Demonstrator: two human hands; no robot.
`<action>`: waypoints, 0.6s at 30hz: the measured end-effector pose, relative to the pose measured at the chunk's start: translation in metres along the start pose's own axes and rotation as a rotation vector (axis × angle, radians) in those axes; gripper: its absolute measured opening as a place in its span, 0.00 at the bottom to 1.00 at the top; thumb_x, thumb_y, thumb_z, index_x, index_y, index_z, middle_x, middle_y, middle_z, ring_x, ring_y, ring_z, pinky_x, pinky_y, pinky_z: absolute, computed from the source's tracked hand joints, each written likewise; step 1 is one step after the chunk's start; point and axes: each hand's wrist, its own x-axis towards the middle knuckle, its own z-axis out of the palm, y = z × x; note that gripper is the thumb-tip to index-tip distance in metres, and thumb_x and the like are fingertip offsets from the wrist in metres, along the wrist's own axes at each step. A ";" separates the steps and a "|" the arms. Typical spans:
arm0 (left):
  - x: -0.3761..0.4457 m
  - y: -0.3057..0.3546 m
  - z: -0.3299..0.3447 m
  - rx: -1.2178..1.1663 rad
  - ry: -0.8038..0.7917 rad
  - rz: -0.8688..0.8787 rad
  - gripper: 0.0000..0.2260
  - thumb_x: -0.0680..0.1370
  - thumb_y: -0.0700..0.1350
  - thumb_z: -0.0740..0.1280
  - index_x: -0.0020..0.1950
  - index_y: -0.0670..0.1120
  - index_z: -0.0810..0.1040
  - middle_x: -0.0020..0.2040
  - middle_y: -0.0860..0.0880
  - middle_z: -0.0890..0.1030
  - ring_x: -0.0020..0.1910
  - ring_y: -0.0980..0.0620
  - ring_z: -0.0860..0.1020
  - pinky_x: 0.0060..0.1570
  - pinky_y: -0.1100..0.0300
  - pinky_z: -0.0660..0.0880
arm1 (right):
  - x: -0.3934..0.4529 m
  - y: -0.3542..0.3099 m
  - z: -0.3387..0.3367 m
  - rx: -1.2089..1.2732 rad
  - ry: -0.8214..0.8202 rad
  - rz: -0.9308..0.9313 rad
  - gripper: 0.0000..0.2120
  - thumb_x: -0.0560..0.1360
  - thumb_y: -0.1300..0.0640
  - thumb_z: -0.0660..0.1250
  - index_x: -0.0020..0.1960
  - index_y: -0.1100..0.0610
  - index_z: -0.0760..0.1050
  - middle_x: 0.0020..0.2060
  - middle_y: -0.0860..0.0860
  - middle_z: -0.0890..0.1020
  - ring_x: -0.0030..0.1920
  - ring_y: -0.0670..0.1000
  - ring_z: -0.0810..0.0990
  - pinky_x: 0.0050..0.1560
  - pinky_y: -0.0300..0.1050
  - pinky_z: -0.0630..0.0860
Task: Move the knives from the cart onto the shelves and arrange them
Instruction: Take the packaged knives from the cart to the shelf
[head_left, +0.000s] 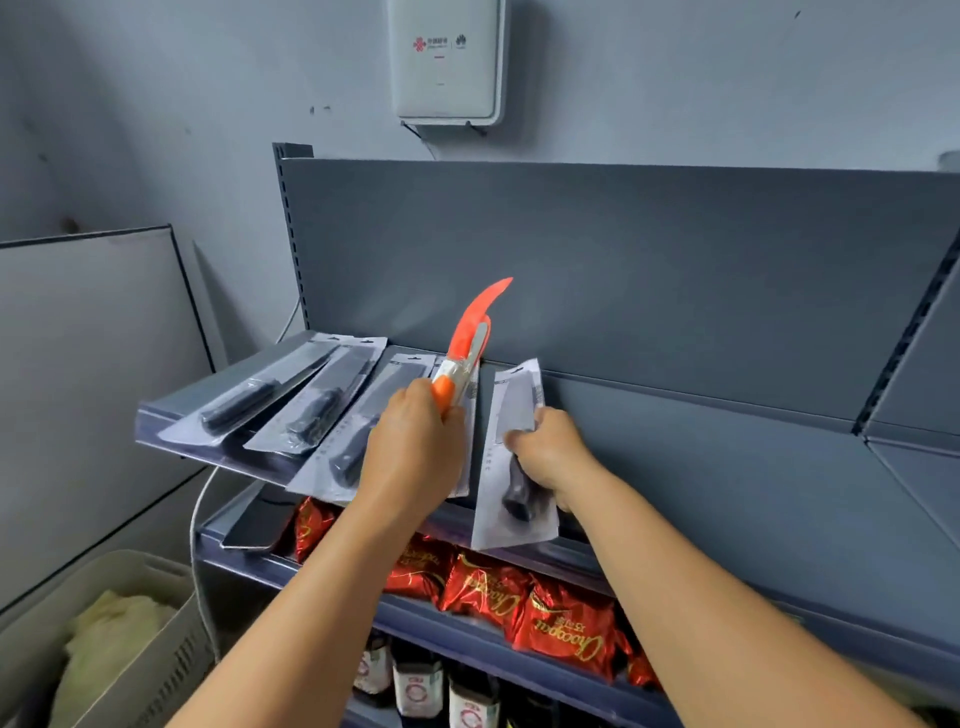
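Top shelf (675, 431): 3 packaged knives (291, 400) lie in a row at left, a 4th pack mostly hidden behind left hand. Left hand (415, 447) curls tight round an orange-handled knife (467, 343), blade pointing up. Right hand (550, 457) grips a 5th pack, a black-handled knife (511, 457), on the shelf front edge, overhanging it. Lower shelf: approx 4 red snack bags (561, 623).

Orange knife (470, 332), grey shelf (675, 415), red packets (566, 623)
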 end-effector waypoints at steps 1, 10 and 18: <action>0.006 -0.004 0.000 -0.003 -0.009 0.003 0.07 0.80 0.48 0.59 0.47 0.44 0.70 0.44 0.45 0.76 0.39 0.43 0.71 0.37 0.54 0.63 | -0.002 -0.006 0.004 -0.027 0.015 0.013 0.23 0.70 0.51 0.66 0.62 0.58 0.72 0.62 0.59 0.74 0.54 0.61 0.78 0.57 0.52 0.77; 0.024 -0.003 0.007 -0.084 -0.128 0.075 0.08 0.80 0.48 0.59 0.45 0.45 0.67 0.39 0.50 0.73 0.35 0.47 0.69 0.35 0.56 0.62 | -0.004 -0.017 0.009 -0.245 0.191 -0.041 0.19 0.80 0.47 0.55 0.64 0.55 0.73 0.62 0.58 0.75 0.63 0.59 0.71 0.63 0.48 0.67; 0.012 0.047 0.041 -0.226 -0.263 0.134 0.07 0.81 0.49 0.57 0.48 0.46 0.67 0.41 0.50 0.75 0.39 0.47 0.71 0.36 0.56 0.63 | -0.033 -0.006 -0.032 0.386 0.189 -0.233 0.11 0.80 0.53 0.58 0.54 0.51 0.79 0.48 0.52 0.84 0.47 0.53 0.80 0.52 0.51 0.77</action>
